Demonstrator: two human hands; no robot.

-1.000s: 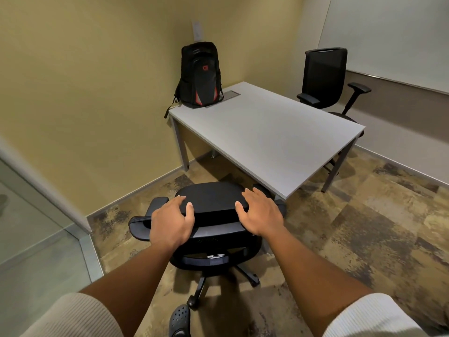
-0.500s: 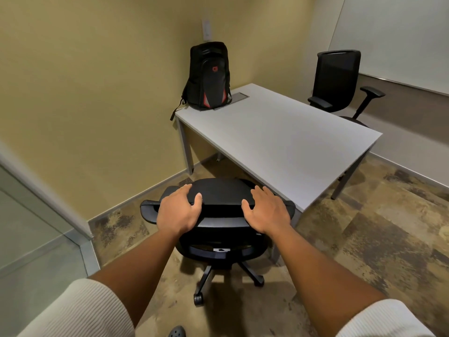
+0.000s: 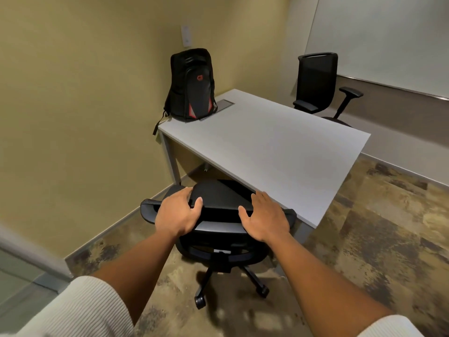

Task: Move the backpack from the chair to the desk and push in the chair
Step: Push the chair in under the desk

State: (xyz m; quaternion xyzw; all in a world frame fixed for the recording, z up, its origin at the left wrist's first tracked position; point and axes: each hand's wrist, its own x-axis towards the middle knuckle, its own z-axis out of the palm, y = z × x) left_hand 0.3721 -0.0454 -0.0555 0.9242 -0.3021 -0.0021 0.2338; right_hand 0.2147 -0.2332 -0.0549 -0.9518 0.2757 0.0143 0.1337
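Note:
A black backpack [image 3: 193,86] with red accents stands upright on the far left corner of the grey desk [image 3: 267,147], leaning by the yellow wall. A black office chair [image 3: 218,227] is at the desk's near edge, its seat partly under the desktop. My left hand [image 3: 177,212] grips the top left of the chair's backrest, thumb wrapped over it. The top right of the backrest lies under my right hand [image 3: 263,216], which rests flat with fingers spread.
A second black office chair [image 3: 318,83] stands at the desk's far side near a whiteboard [image 3: 388,40]. A glass partition [image 3: 21,283] is at the left. The yellow wall runs close along the desk's left. Patterned carpet surrounds the desk.
The chair has rolled forward, its seat now slipping under the desk edge. Both hands stayed on the backrest and moved forward with it.

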